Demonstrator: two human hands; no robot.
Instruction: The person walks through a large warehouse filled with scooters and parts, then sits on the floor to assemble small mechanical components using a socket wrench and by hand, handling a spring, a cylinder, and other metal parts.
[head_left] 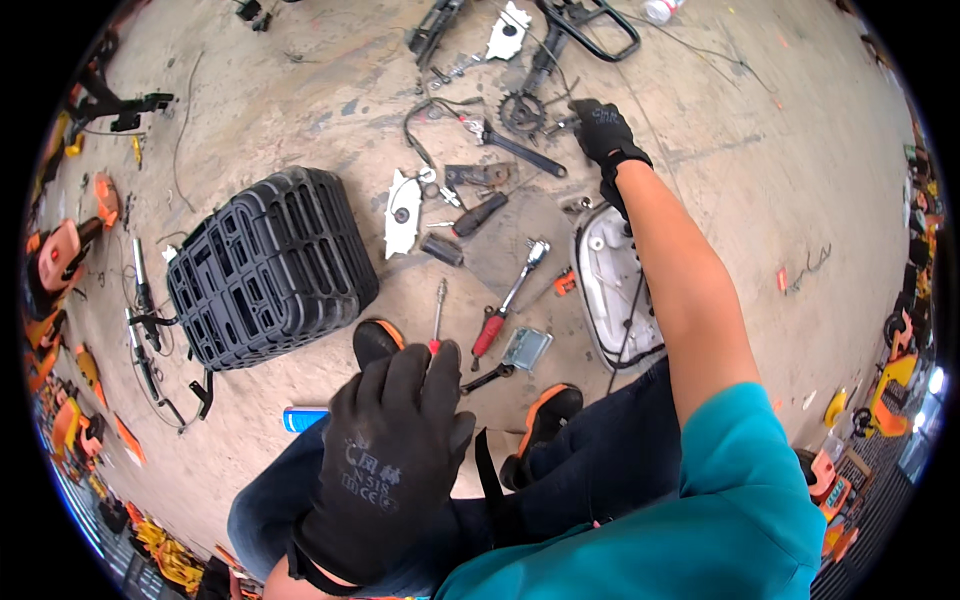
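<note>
My right hand (604, 132), in a black glove, reaches far forward with its fingers curled. A small metal piece (562, 124) lies by those fingers; whatever they grip is hidden. Just left of it is a toothed chainwheel (522, 112) on a black frame part (545, 62). An adjustable wrench (522, 149) rests below the chainwheel. My left hand (392, 440), also gloved in black, hovers over my left knee, back upward, fingers stretched out and no object visible in it. Beyond its fingertips a thin metal shaft with a red end (439, 312) lies on the floor.
A black plastic basket (270, 265) lies at left. A red-handled ratchet (505, 305), a black-handled screwdriver (480, 215), white plates (403, 213) and a clear small box (526, 349) are strewn centrally. A white-lined shell (603, 262) sits beneath my right arm. A blue can (303, 418) stands near my left knee.
</note>
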